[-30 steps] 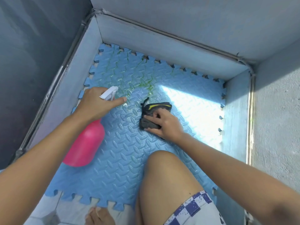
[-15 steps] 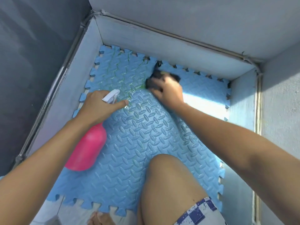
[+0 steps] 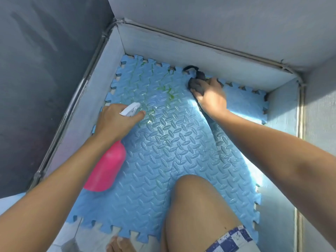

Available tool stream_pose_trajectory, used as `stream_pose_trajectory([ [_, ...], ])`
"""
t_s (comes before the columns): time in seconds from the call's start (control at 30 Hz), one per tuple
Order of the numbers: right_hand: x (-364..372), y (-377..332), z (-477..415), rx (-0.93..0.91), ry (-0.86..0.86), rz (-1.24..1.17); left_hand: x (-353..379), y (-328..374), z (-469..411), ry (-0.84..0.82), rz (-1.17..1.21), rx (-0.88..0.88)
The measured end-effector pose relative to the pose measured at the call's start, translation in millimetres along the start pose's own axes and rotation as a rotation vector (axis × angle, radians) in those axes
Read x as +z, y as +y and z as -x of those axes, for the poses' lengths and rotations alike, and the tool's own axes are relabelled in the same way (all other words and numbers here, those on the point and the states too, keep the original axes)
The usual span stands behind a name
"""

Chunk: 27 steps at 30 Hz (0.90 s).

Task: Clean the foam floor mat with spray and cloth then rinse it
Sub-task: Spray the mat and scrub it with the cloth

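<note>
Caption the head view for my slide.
Right hand holds dark cloth at far edge of foam mat; left hand holds pink spray bottle.

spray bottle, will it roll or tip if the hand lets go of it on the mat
Probably it would roll: the spray bottle has a round, smooth pink body, and the left hand holds it tilted, not standing. The mat looks wet and glossy, so it might slide too. Its weight is hard to judge, since the body is opaque.
</note>
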State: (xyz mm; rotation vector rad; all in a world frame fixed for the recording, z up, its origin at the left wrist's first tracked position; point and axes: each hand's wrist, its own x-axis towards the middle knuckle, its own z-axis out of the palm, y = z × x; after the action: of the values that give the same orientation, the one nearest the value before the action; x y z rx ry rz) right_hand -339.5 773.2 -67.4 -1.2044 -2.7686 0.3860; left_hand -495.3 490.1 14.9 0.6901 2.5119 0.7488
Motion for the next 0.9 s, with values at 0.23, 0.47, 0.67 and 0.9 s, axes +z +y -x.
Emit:
stream_pose_trajectory([
  [0.23,13,-21,-22,0.010,0.034,-0.036,-9,-9,-7,0.080,0.058,-0.060],
  [0.47,13,-33,-22,-0.018,0.046,-0.009,-21,-12,-13,0.096,0.096,-0.142],
  [0.67,38,-89,-41,-0.273,0.058,-0.009,-23,-26,-11,0.134,0.101,-0.149],
  [0.9,56,-197,-79,-0.494,-0.055,-0.098,-31,-31,5,-0.008,0.247,-0.142],
])
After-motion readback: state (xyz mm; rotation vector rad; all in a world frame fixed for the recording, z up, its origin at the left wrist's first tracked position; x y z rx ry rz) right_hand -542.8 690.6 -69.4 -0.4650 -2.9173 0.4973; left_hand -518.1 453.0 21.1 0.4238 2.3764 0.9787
